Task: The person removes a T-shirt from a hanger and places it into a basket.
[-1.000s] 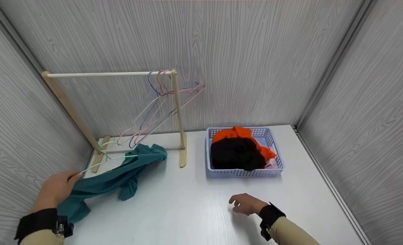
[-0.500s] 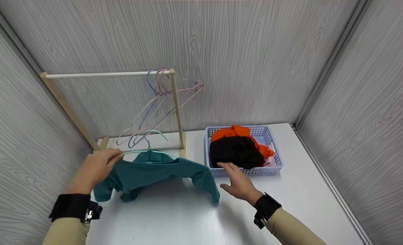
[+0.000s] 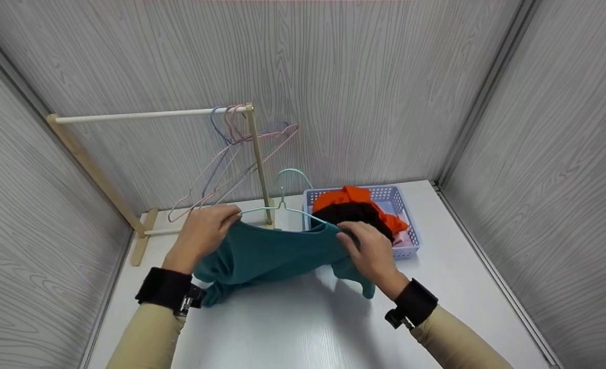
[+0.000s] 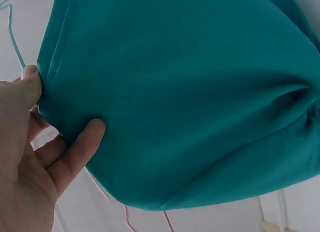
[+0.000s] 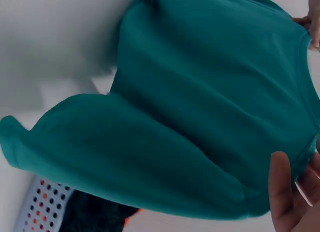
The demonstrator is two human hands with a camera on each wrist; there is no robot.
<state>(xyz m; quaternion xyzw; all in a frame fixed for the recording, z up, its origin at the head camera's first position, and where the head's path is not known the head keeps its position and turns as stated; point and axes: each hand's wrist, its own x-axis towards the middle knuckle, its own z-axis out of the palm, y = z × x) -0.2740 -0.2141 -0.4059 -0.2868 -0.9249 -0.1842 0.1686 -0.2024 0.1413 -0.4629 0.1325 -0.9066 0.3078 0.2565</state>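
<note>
A teal long-sleeved top (image 3: pixel 282 253) hangs spread between my two hands, with a mint-green clothes hanger (image 3: pixel 298 210) in its neck and the hook pointing up. My left hand (image 3: pixel 205 230) pinches the hanger's arm together with the top's shoulder; in the left wrist view its thumb presses at the neckline edge. At the other shoulder my right hand (image 3: pixel 372 251) holds the cloth, thumb (image 5: pixel 280 184) in front and fingers behind. One sleeve (image 5: pixel 130 152) droops below the right hand.
Behind on the left stands a wooden rack (image 3: pixel 149 115) with pink and blue hangers (image 3: pixel 231 141) bunched at its right end. A lilac basket (image 3: pixel 410 225) with orange (image 3: pixel 354 195), black (image 3: pixel 367 215) and pink clothes stands at the back right, partly covered by my right hand.
My left hand has carried the hanger and top rightward from beside the rack to the middle. The right hand has risen from the table and taken hold of the top's other shoulder.
</note>
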